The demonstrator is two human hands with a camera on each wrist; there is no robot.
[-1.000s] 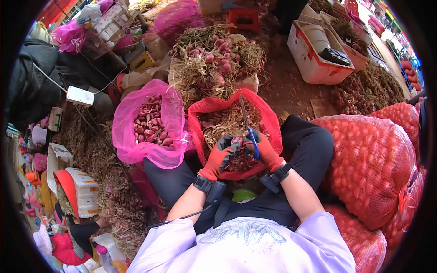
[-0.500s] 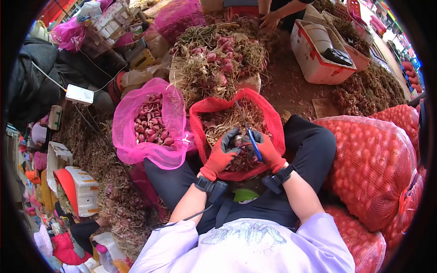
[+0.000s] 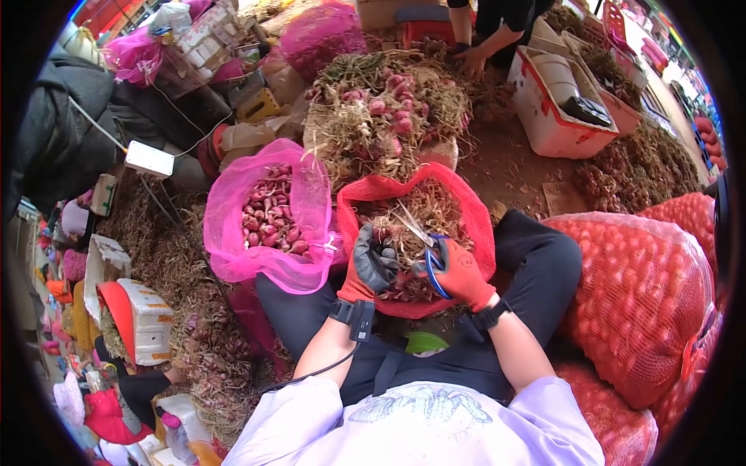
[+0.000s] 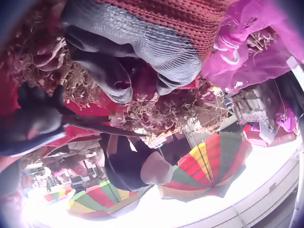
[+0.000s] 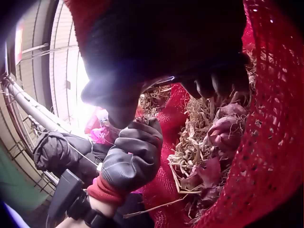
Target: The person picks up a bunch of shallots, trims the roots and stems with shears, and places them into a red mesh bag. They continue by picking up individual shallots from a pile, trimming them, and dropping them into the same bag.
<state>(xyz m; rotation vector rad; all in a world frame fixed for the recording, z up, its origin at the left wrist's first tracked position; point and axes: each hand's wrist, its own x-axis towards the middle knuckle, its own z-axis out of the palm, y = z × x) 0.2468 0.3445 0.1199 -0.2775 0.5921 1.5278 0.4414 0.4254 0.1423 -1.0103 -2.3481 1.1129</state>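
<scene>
Over the red mesh bag (image 3: 483,233), the gloved left hand (image 3: 367,262) has its fingers curled in. In the left wrist view, a dark red shallot (image 4: 145,80) shows between the fingers of that hand (image 4: 137,40). Just across from it, the gloved right hand (image 3: 460,273) grips blue-handled scissors (image 3: 418,227) with the blades apart, pointing away from the body. From the right wrist, the left hand (image 5: 134,159) appears as a closed fist beside the dark, shadowed right hand (image 5: 161,57). Dry stalks and skins (image 5: 190,133) fill the red bag.
A pink mesh bag (image 3: 311,182) of trimmed shallots (image 3: 268,210) stands left of the red one. Beyond lies a heap of shallots with stalks (image 3: 388,101). Full red sacks (image 3: 633,291) are at the right, foam boxes (image 3: 571,128) at the back right. Another person's hands (image 3: 472,60) reach in there.
The left hand has gone from spread fingers to curled ones and moved slightly left, away from the scissors. The scissor blades have parted and tilted left. Another person's arms have come into view at the back.
</scene>
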